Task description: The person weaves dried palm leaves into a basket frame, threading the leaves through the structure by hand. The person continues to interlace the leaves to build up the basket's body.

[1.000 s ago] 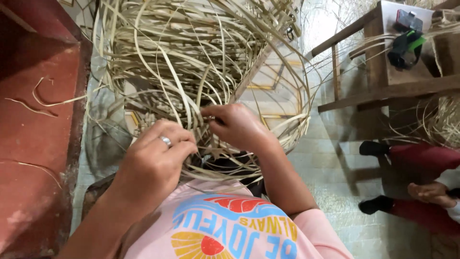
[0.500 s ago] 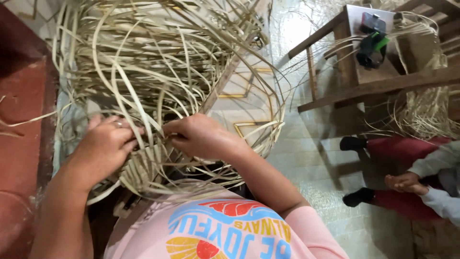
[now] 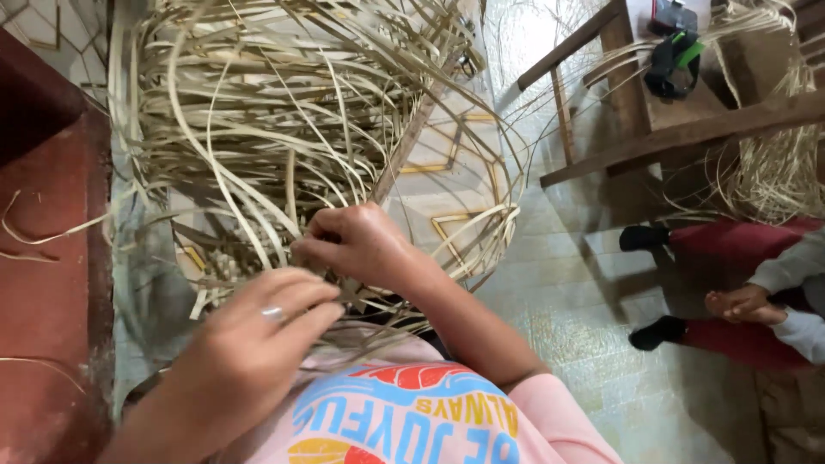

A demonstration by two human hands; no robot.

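**Both hands working loose cane strips**

Head view: left hand (image 3: pixel 258 339), w/ ring, curls shut on pale cane strips (image 3: pixel 284 146) by the woven patch (image 3: pixel 219 262) in the lap. Right hand (image 3: pixel 357 245) pinches a strip just above. Best to keep strands flat, tension even. Another person's hands (image 3: pixel 739 302) sit well apart.

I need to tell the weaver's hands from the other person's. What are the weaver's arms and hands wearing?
Left hand: a silver ring on one finger. Right hand: bare, no ring visible. Both forearms uncovered; a short pink sleeve ends at the right upper arm.
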